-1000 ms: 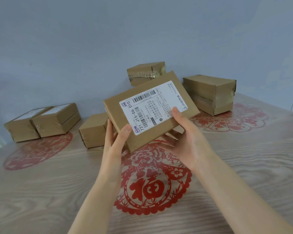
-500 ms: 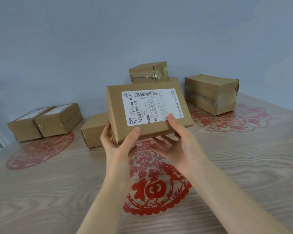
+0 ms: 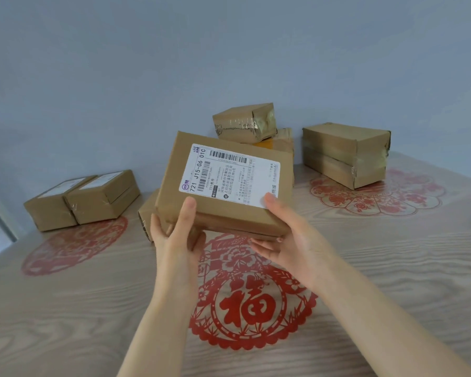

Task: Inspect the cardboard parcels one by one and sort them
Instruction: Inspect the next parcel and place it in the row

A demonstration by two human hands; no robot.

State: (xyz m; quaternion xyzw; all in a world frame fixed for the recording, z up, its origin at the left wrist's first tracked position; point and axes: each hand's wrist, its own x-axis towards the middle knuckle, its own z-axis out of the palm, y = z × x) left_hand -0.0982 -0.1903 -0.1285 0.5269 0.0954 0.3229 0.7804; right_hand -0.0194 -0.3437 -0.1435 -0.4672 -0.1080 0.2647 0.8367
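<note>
Holding: a left hand [image 3: 174, 235] and a right hand [image 3: 291, 240] both grip one brown box [image 3: 229, 213], up in the air over the table [image 3: 392, 281].
Left hand: thumb on top near the front left corner, fingers curled under the box.
Right hand: thumb tip on a corner of the white label [image 3: 229, 175], fingers under the box.
Box look: flat brown cardboard, tipped so its top faces the camera, far edge higher than the near edge.
Box place: above the middle red picture [image 3: 250, 303], in front of the other boxes.
Label words: "721 J15-06 01C" in big print, with bar codes; the small print is too tiny to read.
Left side: two boxes, the far-left box [image 3: 49, 210] and the next box [image 3: 104, 197], touching side by side, each with a white label on top.
Behind the left hand: one hidden box [image 3: 147, 213], only partly seen.
Back: one small taped box [image 3: 242, 122] sits on a back box [image 3: 283, 140] that is mostly covered.
Right side: a right stack [image 3: 343, 153] that looks like two boxes taped together.
Red pictures: three on the table, with a left red picture [image 3: 74, 246] and a right red picture [image 3: 375, 194] too.
Middle picture word: 福.
</note>
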